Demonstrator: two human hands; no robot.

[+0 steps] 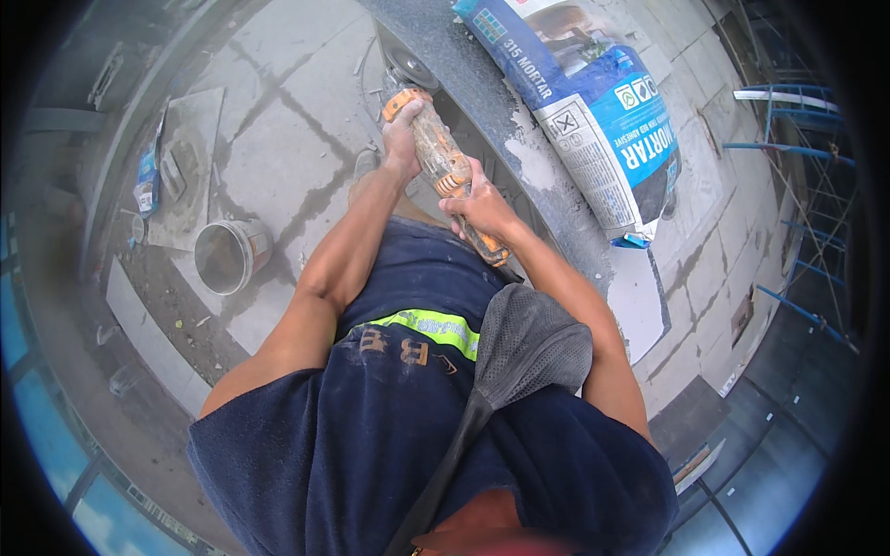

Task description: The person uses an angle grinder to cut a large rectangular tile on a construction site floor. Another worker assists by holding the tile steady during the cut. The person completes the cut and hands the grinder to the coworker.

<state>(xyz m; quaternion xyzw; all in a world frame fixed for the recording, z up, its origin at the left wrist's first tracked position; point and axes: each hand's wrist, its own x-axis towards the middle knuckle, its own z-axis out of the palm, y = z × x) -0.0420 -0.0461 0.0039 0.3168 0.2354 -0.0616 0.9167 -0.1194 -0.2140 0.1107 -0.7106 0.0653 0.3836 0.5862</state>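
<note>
A dusty orange and grey angle grinder [436,148] is held in both my hands. My left hand [402,139] is wrapped round its front, close behind the disc. Farther back, my right hand [484,201] grips the rear of the body, with the orange tail end sticking out below it. The round grinder disc [409,67] points away from me, beside the edge of a long grey slab [505,130]. Whether the disc touches the slab I cannot tell.
On the slab to the right lies a blue and white mortar bag [603,120]. A dirty bucket [232,257] stands on the paving at left, near a board [190,171] with scraps and a small blue bag [148,176]. Blue metal bars [807,153] rise at the far right.
</note>
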